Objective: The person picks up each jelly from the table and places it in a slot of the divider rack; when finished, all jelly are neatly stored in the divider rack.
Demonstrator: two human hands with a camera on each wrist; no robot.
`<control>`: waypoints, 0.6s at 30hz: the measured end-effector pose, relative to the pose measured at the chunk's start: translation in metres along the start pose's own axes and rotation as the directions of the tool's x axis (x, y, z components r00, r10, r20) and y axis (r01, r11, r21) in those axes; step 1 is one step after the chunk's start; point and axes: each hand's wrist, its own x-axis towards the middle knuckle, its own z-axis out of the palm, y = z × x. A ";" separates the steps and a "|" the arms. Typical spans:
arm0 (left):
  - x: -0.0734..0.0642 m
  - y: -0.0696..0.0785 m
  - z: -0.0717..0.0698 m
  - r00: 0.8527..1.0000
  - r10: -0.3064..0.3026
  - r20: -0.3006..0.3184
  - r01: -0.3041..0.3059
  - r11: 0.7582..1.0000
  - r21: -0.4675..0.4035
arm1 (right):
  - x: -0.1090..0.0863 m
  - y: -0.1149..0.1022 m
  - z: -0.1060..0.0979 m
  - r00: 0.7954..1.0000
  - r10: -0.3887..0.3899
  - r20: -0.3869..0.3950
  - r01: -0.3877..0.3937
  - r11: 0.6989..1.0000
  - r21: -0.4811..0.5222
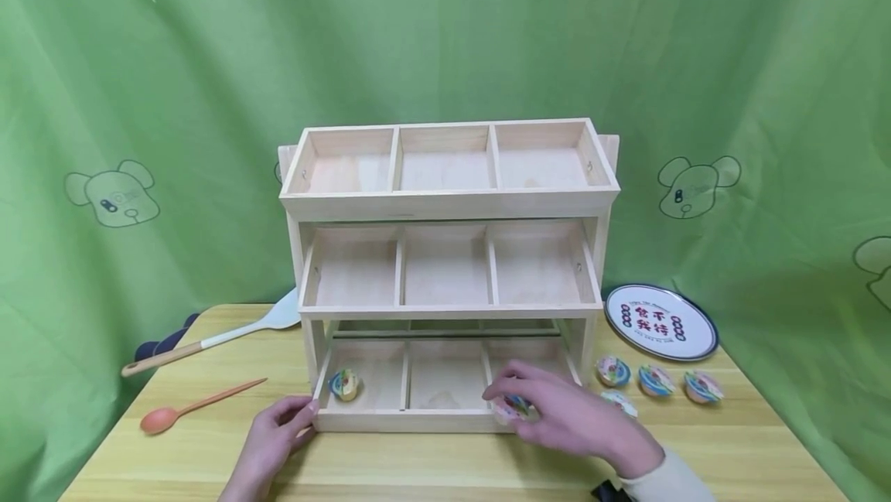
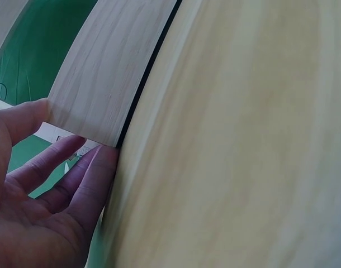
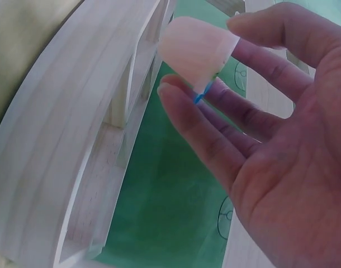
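My right hand (image 1: 567,411) pinches a pinkish jelly cup (image 3: 195,53) by its rim, just over the front edge of the bottom tray's right compartment. Its printed lid (image 1: 513,404) faces up in the head view. At the tray's left front corner is my left hand (image 1: 271,440), thumb on the upper edge and fingertips at the end of the front board (image 2: 103,72). A three-tier wooden rack (image 1: 442,206) holds the trays, each split into three compartments. In the bottom left compartment sits a yellowish jelly cup (image 1: 344,384).
Right of the rack, several jelly cups (image 1: 656,381) lie on the wooden table (image 1: 418,471), before a white plate (image 1: 661,322) with a dark rim. To the left are an orange spoon (image 1: 162,419) and a pale spatula (image 1: 230,336). A green curtain (image 1: 445,38) hangs behind.
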 end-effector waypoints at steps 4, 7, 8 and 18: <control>0.000 0.000 0.000 1.000 -0.010 -0.003 0.010 1.000 -0.007 | 0.007 -0.002 0.003 1.000 0.013 0.003 -0.013 1.000 -0.002; 0.001 0.000 0.000 1.000 -0.008 0.000 0.008 1.000 -0.008 | 0.013 -0.003 0.005 1.000 0.022 0.008 -0.022 1.000 -0.002; 0.001 0.001 0.000 1.000 -0.008 0.000 0.008 1.000 -0.009 | 0.015 -0.003 0.006 1.000 0.026 0.011 -0.026 1.000 -0.002; 0.001 0.000 0.000 1.000 -0.006 0.004 0.006 1.000 -0.012 | 0.038 -0.006 0.012 0.999 0.020 0.047 -0.021 1.000 0.020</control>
